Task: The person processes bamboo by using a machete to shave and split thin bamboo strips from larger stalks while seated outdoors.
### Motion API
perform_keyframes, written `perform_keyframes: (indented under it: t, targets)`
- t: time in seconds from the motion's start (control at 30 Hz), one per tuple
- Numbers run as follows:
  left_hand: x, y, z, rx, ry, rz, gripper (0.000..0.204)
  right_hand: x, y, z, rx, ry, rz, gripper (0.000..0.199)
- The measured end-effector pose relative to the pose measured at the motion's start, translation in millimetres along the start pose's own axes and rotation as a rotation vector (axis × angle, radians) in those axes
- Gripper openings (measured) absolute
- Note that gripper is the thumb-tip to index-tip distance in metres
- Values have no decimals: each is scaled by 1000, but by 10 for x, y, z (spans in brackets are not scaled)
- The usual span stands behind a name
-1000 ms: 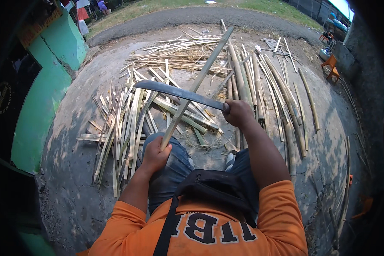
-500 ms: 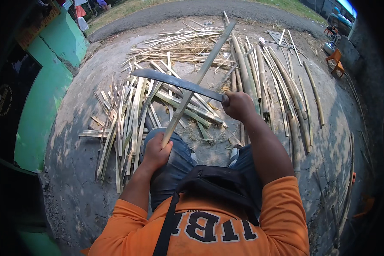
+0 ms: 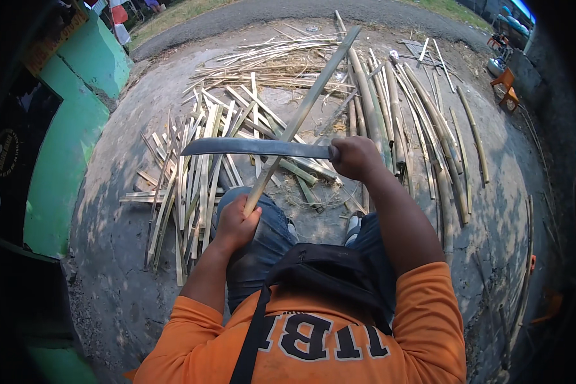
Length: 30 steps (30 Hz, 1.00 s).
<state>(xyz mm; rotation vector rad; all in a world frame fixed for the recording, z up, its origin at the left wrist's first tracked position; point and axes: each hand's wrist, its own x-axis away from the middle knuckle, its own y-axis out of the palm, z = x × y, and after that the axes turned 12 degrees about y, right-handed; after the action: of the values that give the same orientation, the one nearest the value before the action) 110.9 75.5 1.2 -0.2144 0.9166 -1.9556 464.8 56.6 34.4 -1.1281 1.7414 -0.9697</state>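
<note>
Above my left knee, my left hand is closed round the near end of a long bamboo strip. The strip slants away from me, up and to the right. My right hand grips the handle of a machete, whose long grey blade points left. The blade lies across the strip, a little beyond my left hand, and appears to touch it. Most of the machete's handle is hidden inside my right fist.
A heap of split bamboo strips lies on the ground to the left, with more strips farther off. Long bamboo poles lie at the right. A green wall stands at the left and an orange chair at the far right.
The machete blade has come nearer to me along the bamboo strip and now lies more level. The strip tilts slightly farther right at its far end. Both hands keep their grip.
</note>
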Motion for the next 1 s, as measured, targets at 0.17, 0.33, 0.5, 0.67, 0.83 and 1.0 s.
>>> perform_keyframes:
  t: [0.17, 0.33, 0.5, 0.67, 0.83, 1.0]
  targets:
    - [-13, 0, -36, 45, 14, 17, 24, 61, -36, 28, -88, 120, 24, 17]
    - [-4, 5, -54, 103, 15, 23, 17, 85, -33, -75, 15, -85, -20, 16]
    - [-16, 4, -26, 17, 23, 4, 24, 46, -10, -20, 29, -143, -95, 16]
    - [-18, 6, -69, 56, 9, 22, 23, 16, 26, 51, -57, -78, 147, 16]
    - [-11, 1, -102, 36, 11, 25, 22, 90, -10, -77, -8, -202, 153, 11]
    - [-11, 9, -64, 84, 40, 10, 21, 139, 177, -229, 44, -268, 42, 12]
